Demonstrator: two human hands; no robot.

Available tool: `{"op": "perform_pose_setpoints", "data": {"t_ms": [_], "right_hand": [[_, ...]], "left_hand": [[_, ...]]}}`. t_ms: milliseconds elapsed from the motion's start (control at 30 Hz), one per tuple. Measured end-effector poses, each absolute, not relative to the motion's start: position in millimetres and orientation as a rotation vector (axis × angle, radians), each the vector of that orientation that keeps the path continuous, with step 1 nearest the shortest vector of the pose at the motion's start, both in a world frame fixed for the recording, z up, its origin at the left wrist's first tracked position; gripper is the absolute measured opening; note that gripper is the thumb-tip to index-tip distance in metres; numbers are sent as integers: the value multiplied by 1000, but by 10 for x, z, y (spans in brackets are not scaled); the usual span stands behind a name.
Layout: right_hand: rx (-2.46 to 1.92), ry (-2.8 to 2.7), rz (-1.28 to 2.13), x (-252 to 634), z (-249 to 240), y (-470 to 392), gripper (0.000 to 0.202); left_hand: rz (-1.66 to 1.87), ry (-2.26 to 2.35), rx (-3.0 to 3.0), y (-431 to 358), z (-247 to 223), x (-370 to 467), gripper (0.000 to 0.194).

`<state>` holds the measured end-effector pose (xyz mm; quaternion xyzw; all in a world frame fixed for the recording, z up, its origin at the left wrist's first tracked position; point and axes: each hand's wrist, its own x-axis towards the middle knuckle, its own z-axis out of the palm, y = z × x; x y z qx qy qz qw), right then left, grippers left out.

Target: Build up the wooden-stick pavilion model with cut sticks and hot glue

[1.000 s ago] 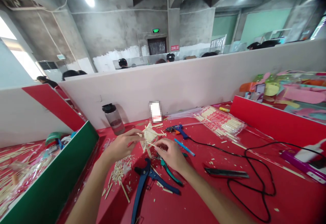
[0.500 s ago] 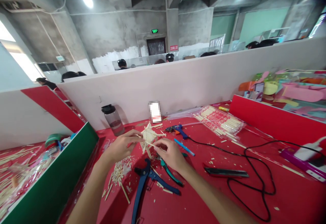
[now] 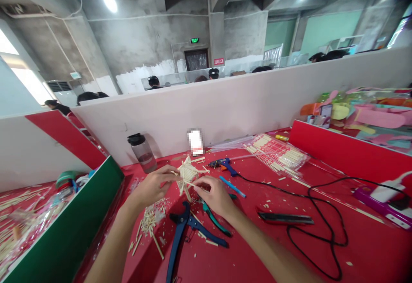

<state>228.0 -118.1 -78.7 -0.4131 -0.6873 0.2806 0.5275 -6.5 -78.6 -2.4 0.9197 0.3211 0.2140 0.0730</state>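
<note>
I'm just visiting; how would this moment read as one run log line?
left hand: fingers at left edge of stick model | right hand: pinching pale stick | nearby: blue cutter, glue gun

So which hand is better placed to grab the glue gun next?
Right, likely: the right hand, though apparently pinching a thin stick, is nearer the glue gun; the left hand is across the stick model from it.
</note>
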Motion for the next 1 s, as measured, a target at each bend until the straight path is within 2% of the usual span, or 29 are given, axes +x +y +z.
{"op": "perform_pose_setpoints", "data": {"t_ms": [1000], "right_hand": [[-940,-1584,682,2249,-906,-1084,9]], "left_hand": [[637,953,2731,-792,-18,-55,45]]}}
